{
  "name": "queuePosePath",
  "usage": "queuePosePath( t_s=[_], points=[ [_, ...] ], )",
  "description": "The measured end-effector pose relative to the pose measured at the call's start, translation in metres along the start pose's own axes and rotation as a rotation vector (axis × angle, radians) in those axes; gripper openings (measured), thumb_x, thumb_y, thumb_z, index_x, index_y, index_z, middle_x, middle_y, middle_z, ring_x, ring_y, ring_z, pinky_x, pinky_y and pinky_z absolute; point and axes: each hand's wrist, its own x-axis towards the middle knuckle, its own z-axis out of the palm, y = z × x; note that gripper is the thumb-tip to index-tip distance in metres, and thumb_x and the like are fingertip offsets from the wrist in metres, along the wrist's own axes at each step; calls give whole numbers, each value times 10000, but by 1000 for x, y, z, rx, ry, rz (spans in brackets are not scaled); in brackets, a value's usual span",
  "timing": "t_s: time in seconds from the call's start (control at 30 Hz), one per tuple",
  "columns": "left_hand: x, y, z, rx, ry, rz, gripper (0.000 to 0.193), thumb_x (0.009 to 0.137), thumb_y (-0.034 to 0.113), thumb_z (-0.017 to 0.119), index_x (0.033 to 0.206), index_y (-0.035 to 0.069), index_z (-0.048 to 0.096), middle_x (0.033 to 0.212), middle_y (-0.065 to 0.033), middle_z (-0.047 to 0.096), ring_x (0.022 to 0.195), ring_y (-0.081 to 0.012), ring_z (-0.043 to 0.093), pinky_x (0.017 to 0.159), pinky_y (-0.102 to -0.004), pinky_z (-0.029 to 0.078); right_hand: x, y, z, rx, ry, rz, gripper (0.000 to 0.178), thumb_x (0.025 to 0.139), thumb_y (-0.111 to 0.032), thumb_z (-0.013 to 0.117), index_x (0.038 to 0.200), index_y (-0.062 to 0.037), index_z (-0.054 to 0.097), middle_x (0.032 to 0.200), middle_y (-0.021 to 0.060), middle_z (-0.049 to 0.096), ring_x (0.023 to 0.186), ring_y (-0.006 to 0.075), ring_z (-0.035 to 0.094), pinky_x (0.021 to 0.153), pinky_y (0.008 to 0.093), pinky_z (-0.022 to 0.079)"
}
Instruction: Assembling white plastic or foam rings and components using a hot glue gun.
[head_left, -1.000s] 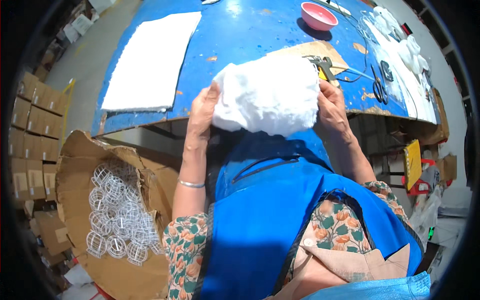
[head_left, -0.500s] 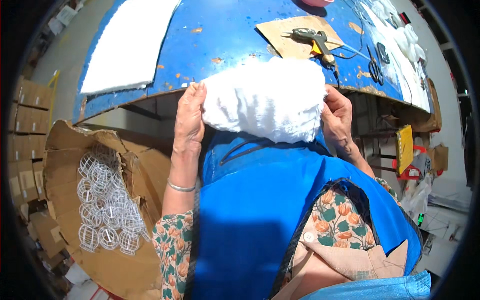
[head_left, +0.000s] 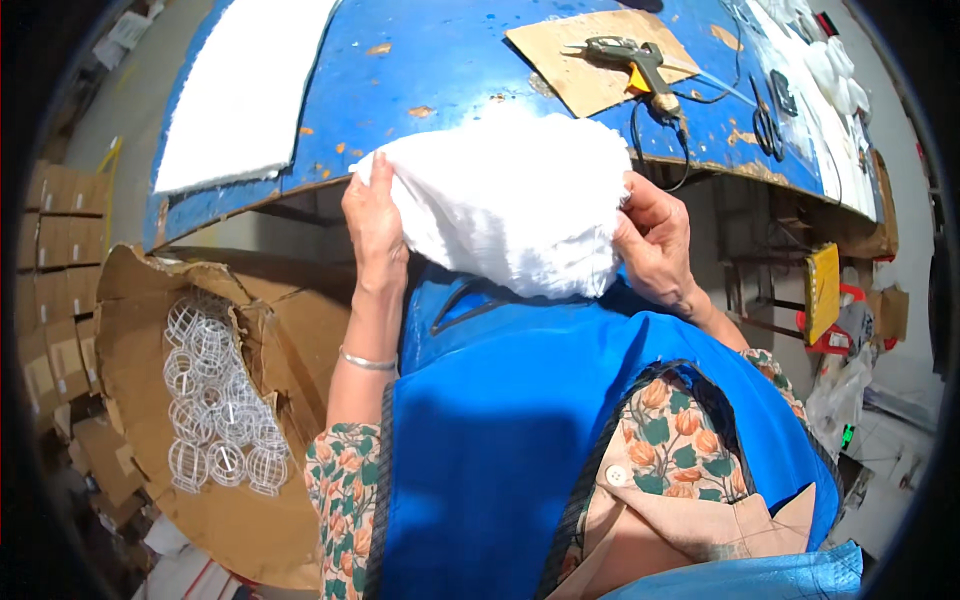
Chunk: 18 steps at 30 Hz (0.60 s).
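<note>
Between my two hands hangs a white, fluffy fabric piece (head_left: 510, 205), gathered into folds, above my lap and against the near edge of the blue table (head_left: 400, 85). My left hand (head_left: 377, 225) grips its left end, thumb upright at the edge. At its right end my right hand (head_left: 655, 235) pinches the rim between thumb and bent fingers. Whether anything is inside the fabric cannot be seen. Beyond it, a glue gun (head_left: 635, 70) with a yellow trigger lies on a piece of cardboard (head_left: 560, 60).
White fleece-like sheets (head_left: 240, 100) lie at the table's left. Black scissors (head_left: 767, 125) and white material (head_left: 825, 90) are at the right. Below left, a large cardboard box (head_left: 240, 540) holds several white wire frames (head_left: 215, 400). A yellow-topped stool (head_left: 822, 292) stands right.
Both hands and the fabric have shifted slightly left. The left end of the fabric is now drawn out to a narrower point, and its folds have changed.
</note>
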Motion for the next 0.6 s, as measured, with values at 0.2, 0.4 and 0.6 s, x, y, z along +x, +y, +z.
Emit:
queuePosePath(
  t_s=[0.2, 0.4, 0.6],
  points=[
    [4, 16, 0, 1052, 296, 957, 86, 843, 77, 604, 799, 10, 574, 619, -198, 562, 512, -364, 552, 439, -385, 429, -4, -12, 2, -91, 45, 43, 42, 778, 18, 560, 818, 6, 563, 648, -41, 491, 575, 7, 406, 501, 187, 331],
    [4, 32, 2, 1104, 218, 794, 146, 870, 140, 588, 810, 7, 578, 612, -182, 567, 503, -324, 550, 447, -366, 424, -1, -20, 6, 82, 145, 178, 73, 780, 19, 587, 852, 31, 588, 648, -48, 520, 586, 3, 448, 499, 181, 340],
    [-7, 54, -12, 193, -307, 141, 440, 906, 331, 557, 1149, -34, 517, 1014, -89, 597, 869, -153, 575, 741, -289, 483, 28, 7, -23, 620, 237, 316, 184, 893, -113, 503, 958, 22, 611, 807, 30, 628, 678, 68, 565, 599, 205, 443]
  ],
)
